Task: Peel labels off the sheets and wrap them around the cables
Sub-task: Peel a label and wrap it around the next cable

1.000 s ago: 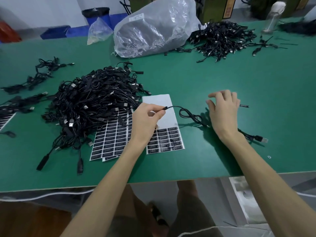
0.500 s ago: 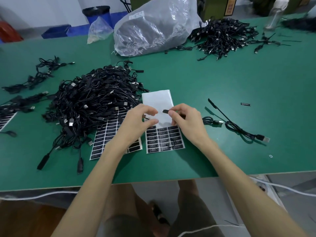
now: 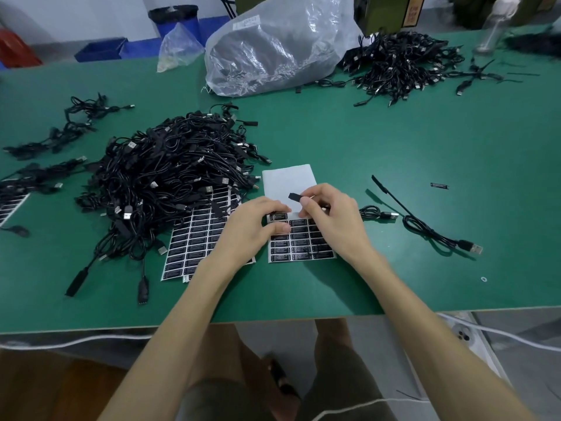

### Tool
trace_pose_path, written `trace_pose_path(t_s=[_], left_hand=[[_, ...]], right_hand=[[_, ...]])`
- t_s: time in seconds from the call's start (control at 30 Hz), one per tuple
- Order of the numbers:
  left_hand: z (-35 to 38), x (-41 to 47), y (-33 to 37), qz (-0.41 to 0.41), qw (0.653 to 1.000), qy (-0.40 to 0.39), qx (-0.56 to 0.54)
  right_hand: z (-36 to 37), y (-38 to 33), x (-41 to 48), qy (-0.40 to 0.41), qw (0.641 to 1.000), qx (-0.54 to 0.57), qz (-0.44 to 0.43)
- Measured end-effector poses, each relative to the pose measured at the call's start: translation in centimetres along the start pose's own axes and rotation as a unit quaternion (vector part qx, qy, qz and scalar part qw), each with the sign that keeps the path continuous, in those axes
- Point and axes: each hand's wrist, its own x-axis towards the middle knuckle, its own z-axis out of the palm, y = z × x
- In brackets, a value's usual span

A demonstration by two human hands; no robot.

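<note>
A partly used label sheet (image 3: 288,177) lies in front of me on the green table (image 3: 394,141), black labels filling its lower half. My left hand (image 3: 255,229) sits on its left side, thumb and forefinger pinching the top-left label (image 3: 277,216). Just above the sheet, my right hand (image 3: 331,220) pinches the short black end of a cable (image 3: 294,196). That cable's small coil (image 3: 376,212) trails out to the right of the hand. A second label sheet (image 3: 197,238) lies partly under the big pile of black cables (image 3: 170,171) on the left.
A loose cable (image 3: 425,229) with a USB plug lies right of my hands, and a single black label (image 3: 439,185) beyond it. At the back are a large plastic bag (image 3: 273,47) and another cable pile (image 3: 400,62). More cables (image 3: 76,117) lie far left.
My left hand let go of the cable end and came down onto the label sheet. My right hand moved left from the table and now holds the black cable end above the sheet.
</note>
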Motion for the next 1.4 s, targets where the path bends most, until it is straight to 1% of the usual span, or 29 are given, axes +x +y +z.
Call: trace_pose_path(t_s=[0.17,0.37,0.57,0.63,0.8,1.03,1.23,1.3,1.33,1.4], left_hand=[[0.2,-0.1,-0.2,0.009,1.000,0.011,-0.002],[0.6,-0.6,-0.1,0.044,0.996,0.046,0.057],[0.6,-1.0,0.3,0.079,0.992,0.059,0.074],[0.5,-1.0,0.5,0.091,0.989,0.072,0.094],[0.4,-1.0,0.6,0.092,0.988,0.067,0.102],[0.4,-1.2,0.6,0.106,0.985,0.084,0.108],[0.4,-1.3,0.5,0.152,0.972,0.086,0.157],[0.4,-1.1,0.3,0.155,0.976,0.077,0.133],[0.3,-0.9,0.3,0.135,0.984,0.076,0.090],[0.1,-0.5,0.1,0.053,0.993,0.102,-0.021]], right_hand=[[0.2,0.1,-0.2,-0.004,1.000,-0.022,-0.007],[0.1,0.2,-0.1,-0.021,0.999,-0.029,-0.002],[0.3,0.3,-0.1,-0.034,0.999,-0.040,-0.001],[0.3,0.3,0.0,-0.037,0.998,-0.050,0.001],[0.4,0.5,-0.1,-0.038,0.997,-0.063,-0.001],[0.4,0.6,0.0,-0.044,0.996,-0.080,0.003],[0.5,0.5,0.0,-0.048,0.993,-0.107,0.005],[0.5,0.5,0.1,-0.047,0.993,-0.110,0.008],[0.5,0.4,0.1,-0.045,0.993,-0.107,0.010],[0.5,0.3,0.2,-0.044,0.995,-0.091,0.019]])
